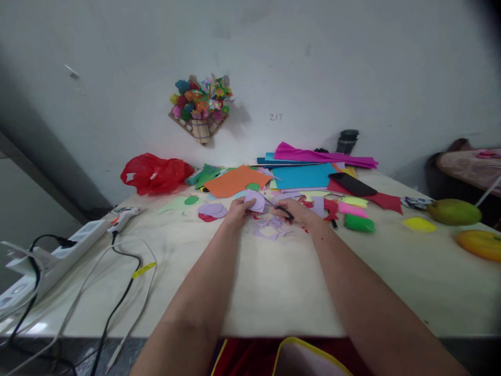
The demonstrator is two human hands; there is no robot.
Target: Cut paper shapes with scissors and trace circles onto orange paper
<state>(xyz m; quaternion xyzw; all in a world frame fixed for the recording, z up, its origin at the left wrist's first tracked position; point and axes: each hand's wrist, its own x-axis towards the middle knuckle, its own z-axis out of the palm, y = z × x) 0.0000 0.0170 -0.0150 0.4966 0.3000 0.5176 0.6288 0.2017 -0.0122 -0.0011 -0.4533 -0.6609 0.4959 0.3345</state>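
Observation:
Near the middle of the table, my left hand [239, 209] pinches a piece of lilac paper [255, 200]. My right hand [293, 210] is closed on black-handled scissors [284, 211], whose blades point left and reach the lilac paper's edge. Lilac scraps [271, 228] lie on the table just below both hands. To the left of my left hand rests a small pile of lilac paper circles [213, 210], with red paper showing under it. A green circle [252, 186] lies just beyond the held paper.
Orange [237, 181] and blue sheets [301, 176] lie behind the hands, with a black phone [352, 184] at right. A red plastic bag [155, 174] sits back left. A power strip [58, 263] and cables occupy the left edge; a green mango [454, 211] lies far right.

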